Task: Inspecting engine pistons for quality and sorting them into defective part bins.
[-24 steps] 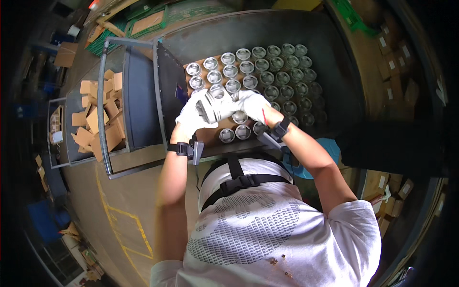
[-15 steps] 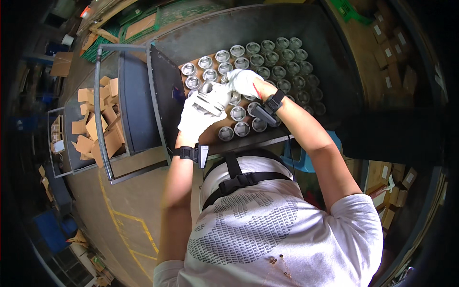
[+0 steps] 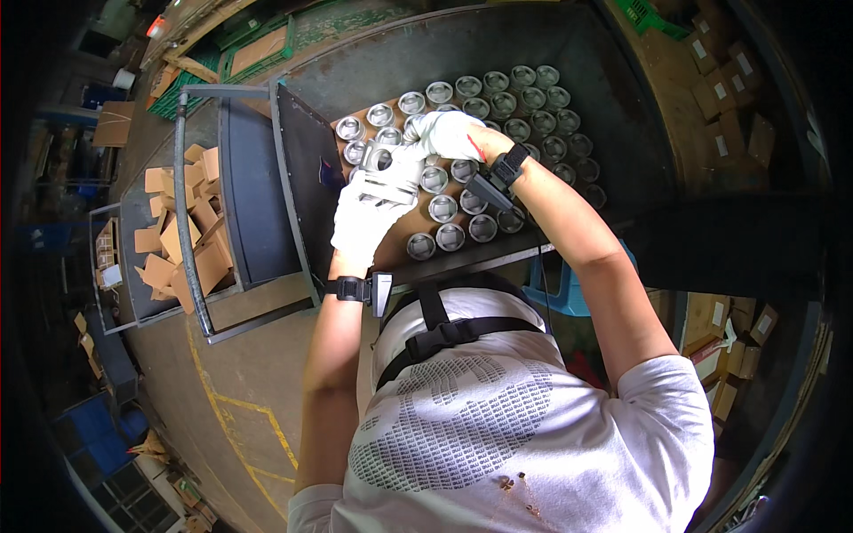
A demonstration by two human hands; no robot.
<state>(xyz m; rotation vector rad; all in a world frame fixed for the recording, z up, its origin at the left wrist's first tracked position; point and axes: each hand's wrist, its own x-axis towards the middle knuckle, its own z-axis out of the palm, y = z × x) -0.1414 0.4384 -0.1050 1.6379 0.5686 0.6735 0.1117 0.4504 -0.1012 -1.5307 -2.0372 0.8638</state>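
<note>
My white-gloved left hand (image 3: 373,213) is wrapped round a metal engine piston (image 3: 380,160), held tilted above the others with its pin hole and ring grooves showing. My right hand (image 3: 446,133), also gloved in white, has its fingers bent together at the far right side of that piston. Whatever lies between these fingertips is hidden. Below and around both hands, several rows of pistons (image 3: 442,209) stand upright on a brown cardboard sheet (image 3: 391,258) inside a dark metal bin.
The bin's left wall (image 3: 306,169) rises close by my left hand. Left of it, a cart (image 3: 258,186) with a tube handle holds open cardboard boxes (image 3: 182,231). A blue stool (image 3: 569,293) stands by my right side. Green crates (image 3: 258,53) lie beyond.
My right hand has moved slightly up and left over the piston. The piston in my left hand has turned a little, its pin hole now showing more plainly.
</note>
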